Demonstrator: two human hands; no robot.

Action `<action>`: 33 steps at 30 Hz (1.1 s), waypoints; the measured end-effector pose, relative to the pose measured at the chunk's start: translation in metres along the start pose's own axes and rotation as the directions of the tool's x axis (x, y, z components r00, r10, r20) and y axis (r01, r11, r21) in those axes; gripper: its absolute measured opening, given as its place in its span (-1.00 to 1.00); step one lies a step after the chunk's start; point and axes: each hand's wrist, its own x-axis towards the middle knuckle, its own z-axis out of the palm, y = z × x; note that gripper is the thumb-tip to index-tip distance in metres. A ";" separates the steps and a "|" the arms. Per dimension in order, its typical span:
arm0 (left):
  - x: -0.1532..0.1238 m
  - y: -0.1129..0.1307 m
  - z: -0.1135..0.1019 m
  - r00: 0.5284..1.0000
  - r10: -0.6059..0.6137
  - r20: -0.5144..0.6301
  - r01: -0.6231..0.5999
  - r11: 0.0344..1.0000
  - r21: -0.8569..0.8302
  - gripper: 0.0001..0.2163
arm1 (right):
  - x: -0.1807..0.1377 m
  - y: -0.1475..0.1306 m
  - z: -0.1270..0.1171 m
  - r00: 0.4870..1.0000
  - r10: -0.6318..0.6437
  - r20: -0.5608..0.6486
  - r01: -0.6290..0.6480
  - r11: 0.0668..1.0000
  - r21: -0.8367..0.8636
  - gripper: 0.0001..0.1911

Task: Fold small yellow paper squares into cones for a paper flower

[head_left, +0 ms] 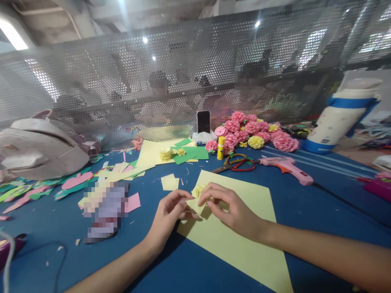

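Note:
Between my two hands is a small piece of pale yellow paper (195, 206). My left hand (172, 213) pinches its left side between thumb and fingers. On the other side, the closed fingertips of my right hand (224, 205) grip the same piece. Just behind the fingertips shows a curled yellow paper petal shape (198, 190); whether it is joined to the piece I cannot tell. Under both hands lies a large yellow sheet (241, 248) on the blue table (159, 268). A smaller yellow paper square (170, 182) rests beyond my left hand.
Scissors (221, 167), a yellow glue stick (220, 148) and a pink glue gun (290, 167) lie or stand beyond the sheet. Behind are pink paper flowers (253, 128) and a phone (203, 121). A bottle (339, 118) stands right, a bag (42, 146) left, near paper scraps.

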 end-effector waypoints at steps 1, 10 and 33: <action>0.001 0.000 0.000 1.000 -0.006 0.005 0.006 1.000 -0.011 -0.63 | 0.000 0.000 0.000 1.000 -0.003 0.004 0.003 1.000 -0.003 -0.79; 0.005 -0.003 0.000 0.998 -0.061 -0.010 0.062 0.997 0.043 -0.60 | -0.002 0.003 0.002 0.998 -0.035 0.043 0.034 0.999 0.011 -0.80; 0.006 -0.006 0.003 0.999 0.044 0.016 -0.044 0.999 0.022 -0.51 | 0.002 0.000 0.002 0.979 0.155 0.131 -0.163 0.985 0.052 -0.83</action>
